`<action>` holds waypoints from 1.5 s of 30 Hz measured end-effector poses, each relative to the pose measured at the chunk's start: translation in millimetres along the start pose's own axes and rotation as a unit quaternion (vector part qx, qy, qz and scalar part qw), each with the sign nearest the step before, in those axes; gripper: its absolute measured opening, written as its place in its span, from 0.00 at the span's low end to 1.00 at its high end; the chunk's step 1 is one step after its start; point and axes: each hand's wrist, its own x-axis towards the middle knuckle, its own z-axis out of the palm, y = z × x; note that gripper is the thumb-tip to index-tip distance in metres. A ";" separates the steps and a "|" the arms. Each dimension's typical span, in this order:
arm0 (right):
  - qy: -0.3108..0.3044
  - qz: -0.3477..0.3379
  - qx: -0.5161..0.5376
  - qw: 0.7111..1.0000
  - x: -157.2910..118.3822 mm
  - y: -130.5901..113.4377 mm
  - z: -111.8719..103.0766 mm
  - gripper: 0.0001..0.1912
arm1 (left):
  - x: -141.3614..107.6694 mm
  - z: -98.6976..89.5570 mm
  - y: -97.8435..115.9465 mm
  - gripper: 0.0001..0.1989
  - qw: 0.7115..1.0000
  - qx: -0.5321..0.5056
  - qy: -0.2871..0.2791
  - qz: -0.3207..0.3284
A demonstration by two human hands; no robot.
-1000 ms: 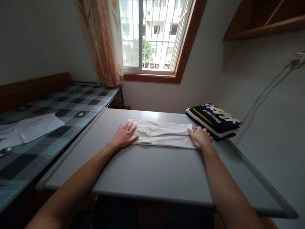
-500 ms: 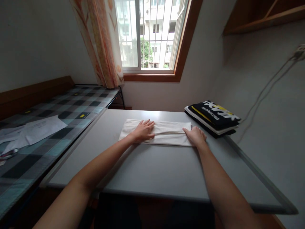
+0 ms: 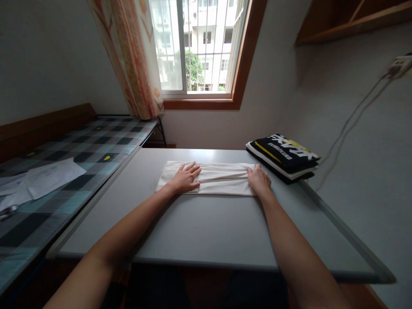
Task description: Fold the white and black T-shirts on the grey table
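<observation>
A white garment (image 3: 222, 174), folded into a long flat strip, lies across the far half of the grey-white table (image 3: 206, 227). My left hand (image 3: 185, 178) rests flat on its left part, palm down with the fingers spread. At the right end, my right hand (image 3: 259, 178) grips the edge, thumb on top and the other fingers curled partly out of sight. Creases run along the cloth between the two hands. What kind of garment it is cannot be told.
Folded dark and white clothes (image 3: 283, 156) are stacked at the table's back right. A bed with a checked cover (image 3: 96, 150) stands along the left, papers (image 3: 48, 178) on it. Cables (image 3: 350, 120) hang on the right wall; a window (image 3: 202, 51) is ahead.
The view has shifted slightly. The cloth near my right hand is more creased, and that hand has drawn its end slightly inward. My left hand stays flat on the cloth.
</observation>
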 end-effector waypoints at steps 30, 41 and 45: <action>-0.174 -0.322 0.176 0.914 -38.3 -92.9 -22.0 0.19 | -3.8 5.7 0.0 0.32 0.989 -0.088 0.115 -0.010; -0.090 -0.249 0.143 0.954 -30.3 -39.6 10.5 0.30 | -8.6 -5.4 31.2 0.19 0.988 -0.069 0.124 0.058; -0.120 -0.306 0.071 0.942 -43.2 -44.0 7.1 0.44 | -3.7 -4.8 34.4 0.11 0.989 -0.032 0.129 0.065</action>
